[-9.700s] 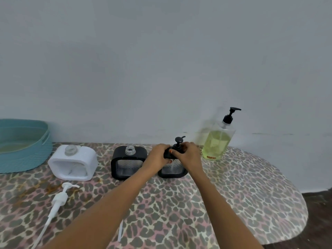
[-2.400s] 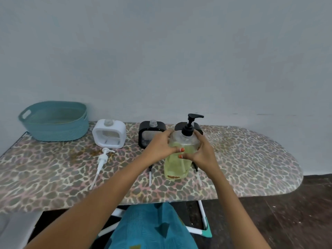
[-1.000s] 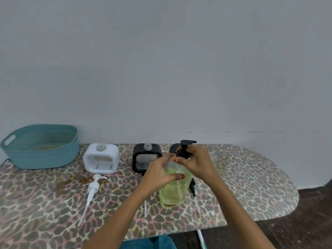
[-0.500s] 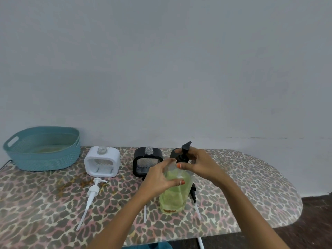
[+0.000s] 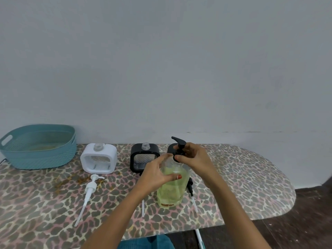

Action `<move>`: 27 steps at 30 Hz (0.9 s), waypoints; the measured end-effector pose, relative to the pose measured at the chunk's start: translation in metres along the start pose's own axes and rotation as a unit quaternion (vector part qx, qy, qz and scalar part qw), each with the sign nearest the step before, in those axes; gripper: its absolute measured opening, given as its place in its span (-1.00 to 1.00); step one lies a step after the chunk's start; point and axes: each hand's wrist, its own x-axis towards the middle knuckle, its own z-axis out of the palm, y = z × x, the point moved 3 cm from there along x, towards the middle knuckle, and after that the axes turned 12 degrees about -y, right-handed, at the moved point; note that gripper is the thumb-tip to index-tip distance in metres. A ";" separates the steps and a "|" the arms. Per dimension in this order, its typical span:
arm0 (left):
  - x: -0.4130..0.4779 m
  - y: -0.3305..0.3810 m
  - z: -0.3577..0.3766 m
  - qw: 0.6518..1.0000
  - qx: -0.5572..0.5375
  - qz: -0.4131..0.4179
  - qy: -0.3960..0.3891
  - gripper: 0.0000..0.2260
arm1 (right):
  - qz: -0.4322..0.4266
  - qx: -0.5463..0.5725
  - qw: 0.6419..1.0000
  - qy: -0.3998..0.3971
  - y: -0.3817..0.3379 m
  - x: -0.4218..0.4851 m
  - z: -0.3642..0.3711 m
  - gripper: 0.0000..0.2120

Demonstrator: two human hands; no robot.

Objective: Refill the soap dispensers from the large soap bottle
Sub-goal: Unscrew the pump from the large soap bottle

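The soap bottle stands upright on the board, near its front edge, about two-thirds full of yellow-green liquid. The left hand wraps around the bottle's upper body, thumb across the front. The right hand pinches the collar of the black pump at the bottle's neck, the spout pointing left and away. Behind the bottle, along the wall, three dispensers sit in a row with open necks: a white one, a black one, and a third black one mostly hidden by the hands. A white pump lies on the board in front of the white dispenser, tube toward the camera. Two more tubes show beside the bottle's base, one white, one on a black pump. A teal basket rests at the far left.
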 end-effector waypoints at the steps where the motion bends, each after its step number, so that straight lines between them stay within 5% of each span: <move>1: 0.000 0.000 0.000 1.000 -0.001 -0.001 0.000 -0.29 | 0.001 -0.045 0.999 0.027 0.002 0.001 0.004 -0.73; 4: 0.000 0.001 0.000 1.000 0.002 0.002 -0.003 -0.37 | -0.023 -0.153 0.982 0.104 0.001 0.003 0.013 -0.72; 7: 0.000 0.002 0.000 1.000 -0.001 0.009 -0.004 -0.39 | -0.032 -0.142 0.982 0.121 0.001 0.002 0.014 -0.77; 12: 0.001 -0.002 0.000 1.000 0.000 0.006 -0.006 -0.31 | -0.002 -0.007 1.000 0.018 0.002 0.002 0.002 -0.67; 15: 0.001 -0.001 0.000 1.000 -0.002 0.010 -0.003 -0.35 | 0.002 -0.016 1.000 -0.014 0.004 0.003 0.004 -0.68; 20: 0.000 0.000 0.000 1.000 0.005 0.004 0.000 -0.33 | -0.017 -0.138 0.984 0.107 0.005 0.004 0.007 -0.65; 27: -0.001 0.002 0.000 1.000 0.005 0.003 -0.004 -0.30 | -0.029 0.027 0.998 0.057 0.008 -0.005 0.003 -0.61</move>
